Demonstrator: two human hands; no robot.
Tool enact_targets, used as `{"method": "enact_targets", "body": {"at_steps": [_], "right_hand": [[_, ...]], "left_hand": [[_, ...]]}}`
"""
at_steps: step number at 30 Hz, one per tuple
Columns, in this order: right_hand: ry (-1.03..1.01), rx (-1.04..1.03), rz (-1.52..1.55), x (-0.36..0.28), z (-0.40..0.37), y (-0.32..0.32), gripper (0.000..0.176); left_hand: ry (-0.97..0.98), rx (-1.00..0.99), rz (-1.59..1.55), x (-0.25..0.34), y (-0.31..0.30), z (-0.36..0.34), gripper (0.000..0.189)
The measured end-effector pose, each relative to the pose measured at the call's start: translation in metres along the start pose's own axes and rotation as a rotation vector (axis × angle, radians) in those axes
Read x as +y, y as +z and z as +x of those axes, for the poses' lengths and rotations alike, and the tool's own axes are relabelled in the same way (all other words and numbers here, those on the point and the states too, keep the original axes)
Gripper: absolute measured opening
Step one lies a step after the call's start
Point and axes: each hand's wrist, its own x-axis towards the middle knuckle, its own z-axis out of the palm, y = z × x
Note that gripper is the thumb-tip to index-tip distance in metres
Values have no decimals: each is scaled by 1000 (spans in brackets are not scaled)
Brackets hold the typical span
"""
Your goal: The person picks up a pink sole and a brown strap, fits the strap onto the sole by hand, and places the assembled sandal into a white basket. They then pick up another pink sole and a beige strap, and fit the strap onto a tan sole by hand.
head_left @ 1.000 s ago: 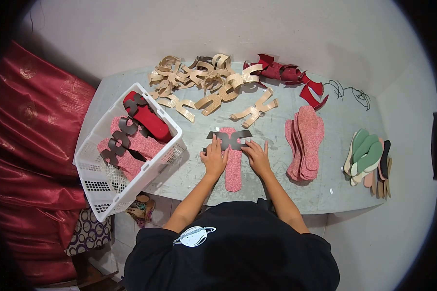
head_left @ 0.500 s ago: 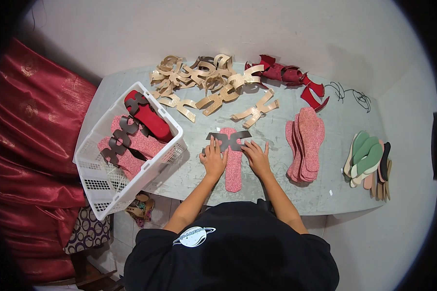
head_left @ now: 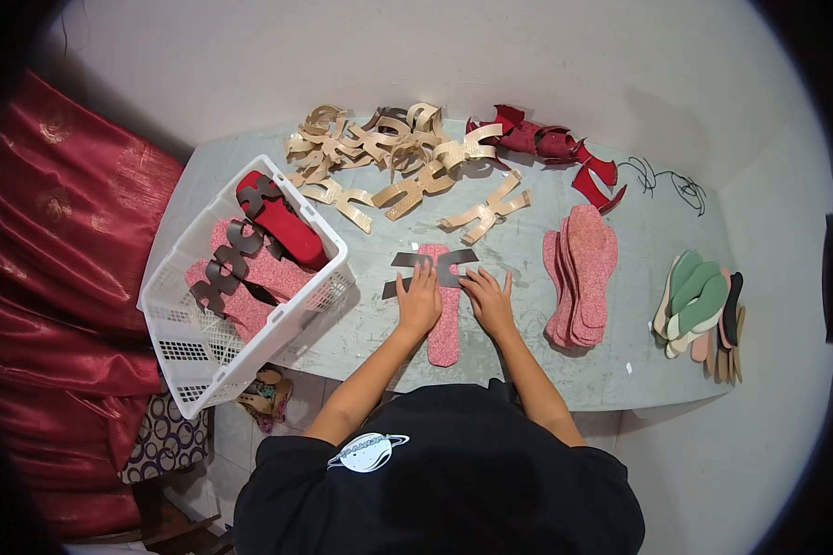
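A pink speckled insole (head_left: pixel 443 338) lies lengthwise on the table in front of me. Across its wide upper end rests a dark, X-shaped sandal strap (head_left: pixel 450 267), its arms sticking out past both sides. My left hand (head_left: pixel 420 298) lies flat on the strap's left half and the insole, fingers stretched out. Over at the right side, my right hand (head_left: pixel 488 298) touches the strap's lower right arm with spread fingers. The strap's lower right arm is mostly hidden under that hand.
A white basket (head_left: pixel 287 324) at the left holds pink insoles with dark straps and a red sandal. Beige straps (head_left: pixel 416 190) and red straps (head_left: pixel 537 139) lie along the back. Stacked pink insoles (head_left: pixel 590 268) stand right of my hands; green and other soles (head_left: pixel 699 296) lie farther right.
My left hand has shifted right, from the strap's left edge onto its middle, uncovering the lower left arm. My right hand has hardly moved.
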Motion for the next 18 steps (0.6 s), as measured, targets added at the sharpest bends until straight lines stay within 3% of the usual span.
{"method": "enact_targets", "body": {"at_steps": [10,18], "right_hand": [[144,122,104,0,-3,-3,27],[189,182,145,7,-5,-1,32]], "left_hand": [[-109,-15,-123,28,13,-3,82],[-169,-17,-39,34,16,0,75]]}}
